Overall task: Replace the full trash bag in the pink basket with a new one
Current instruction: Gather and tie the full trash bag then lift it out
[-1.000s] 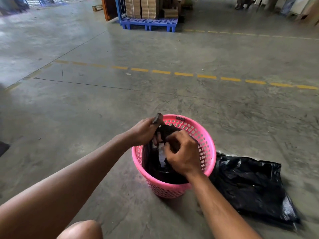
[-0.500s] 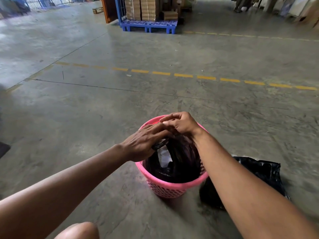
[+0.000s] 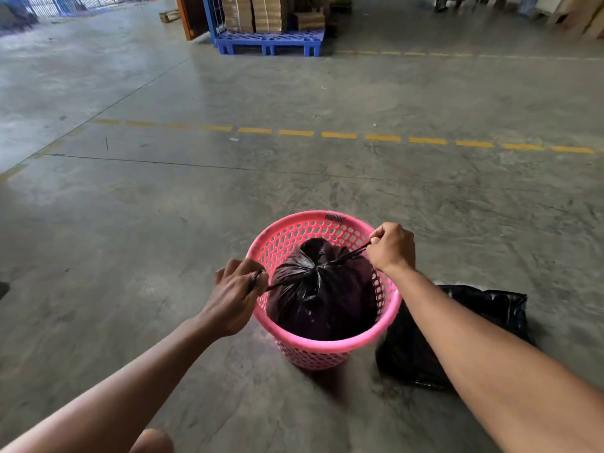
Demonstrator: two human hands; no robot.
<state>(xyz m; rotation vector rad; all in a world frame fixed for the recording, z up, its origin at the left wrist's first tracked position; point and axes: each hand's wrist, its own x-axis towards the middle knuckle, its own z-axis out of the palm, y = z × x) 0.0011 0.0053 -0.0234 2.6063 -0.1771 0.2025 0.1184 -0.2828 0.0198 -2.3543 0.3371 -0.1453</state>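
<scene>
A pink perforated basket point(image 3: 330, 349) stands on the concrete floor in front of me. Inside it sits a full black trash bag point(image 3: 322, 299), gathered into a knot at its top. My left hand point(image 3: 233, 297) is shut on one twisted end of the bag at the basket's left rim. My right hand point(image 3: 390, 246) is shut on the other end at the right rim. The two ends are stretched taut in opposite directions from the knot. A second black bag point(image 3: 487, 312) lies flat on the floor just right of the basket, partly hidden by my right forearm.
A dashed yellow line point(image 3: 340, 135) crosses the floor beyond the basket. A blue pallet point(image 3: 269, 44) stacked with cardboard boxes stands far back. My knee point(image 3: 152, 441) shows at the bottom edge.
My hands were together over the bag's top; they have pulled apart to opposite rims, drawing the bag's ends tight into a knot.
</scene>
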